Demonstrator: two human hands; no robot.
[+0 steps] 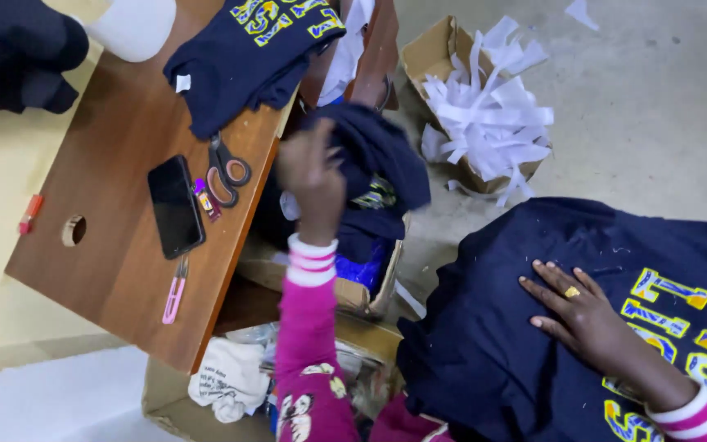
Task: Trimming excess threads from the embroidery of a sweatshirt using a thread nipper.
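Note:
My left hand [311, 173], in a pink sleeve with a striped cuff, is raised and closed on a dark navy garment [374, 151]. It holds the garment above an open cardboard box [363, 296] with more navy and blue cloth inside. My right hand [576, 309], wearing a yellow ring, lies flat with fingers spread on a navy shirt [493, 344] with yellow and blue lettering, spread over my lap at the lower right.
A wooden table [116, 262] on the left bears a black phone [175, 206], scissors [227, 170], pink thread snips [175, 293] and another navy shirt [247, 57]. A cardboard box of white paper strips [484, 115] sits on the floor. White cloth [227, 378] lies in a lower box.

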